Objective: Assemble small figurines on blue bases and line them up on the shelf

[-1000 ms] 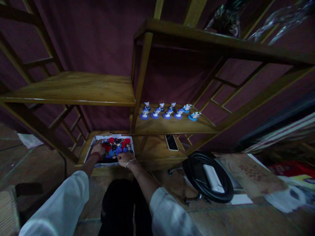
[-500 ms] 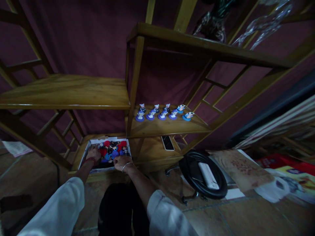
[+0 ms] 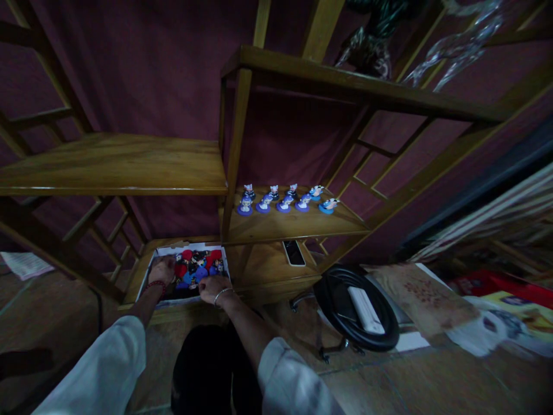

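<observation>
A shallow white box sits on the lowest shelf at the left, filled with small red, blue and black figurines. My left hand, with red beads at the wrist, reaches into the box's left side; its fingertips are lost among the dark contents. At the front right corner is my right hand, wearing a silver bracelet. Its fingers are curled together over the box, and whatever they may hold is hidden.
Several purple-based figurines and blue-based figurines stand in rows on the middle shelf. Below them lies a phone. A black round stool carrying a white box stands at the right, beside a printed cardboard sheet.
The view has shifted very slightly. Both hands stay at the box with almost no visible movement, and the figurines on the shelf are unchanged.
</observation>
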The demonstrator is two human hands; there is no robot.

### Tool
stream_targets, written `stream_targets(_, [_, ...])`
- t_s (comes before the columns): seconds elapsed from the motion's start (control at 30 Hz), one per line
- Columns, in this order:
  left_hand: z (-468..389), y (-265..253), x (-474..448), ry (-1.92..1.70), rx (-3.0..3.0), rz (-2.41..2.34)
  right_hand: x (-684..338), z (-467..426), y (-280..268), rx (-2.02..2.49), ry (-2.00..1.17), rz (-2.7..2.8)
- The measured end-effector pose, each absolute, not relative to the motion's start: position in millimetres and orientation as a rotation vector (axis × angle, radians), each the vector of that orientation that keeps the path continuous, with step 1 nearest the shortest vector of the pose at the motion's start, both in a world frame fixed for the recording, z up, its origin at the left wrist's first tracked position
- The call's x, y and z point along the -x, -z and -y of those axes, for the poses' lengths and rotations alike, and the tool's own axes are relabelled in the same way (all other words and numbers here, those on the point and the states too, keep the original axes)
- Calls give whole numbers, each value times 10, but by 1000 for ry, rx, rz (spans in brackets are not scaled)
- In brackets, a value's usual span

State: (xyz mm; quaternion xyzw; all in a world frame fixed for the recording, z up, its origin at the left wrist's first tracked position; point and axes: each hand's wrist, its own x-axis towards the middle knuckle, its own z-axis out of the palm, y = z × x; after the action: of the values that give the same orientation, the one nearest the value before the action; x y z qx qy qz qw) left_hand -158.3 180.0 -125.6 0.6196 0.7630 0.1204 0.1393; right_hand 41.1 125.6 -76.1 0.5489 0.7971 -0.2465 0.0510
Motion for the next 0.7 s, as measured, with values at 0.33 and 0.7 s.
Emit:
stream_targets(0.33, [-1762, 1242, 1507, -413, -1784, -2156, -409, -1246, 731, -1674, 712, -2439])
stream_targets(0.7, [-1727, 1245, 1438, -444, -1805, -2145, -416, -1246, 720, -1681, 750, -2420])
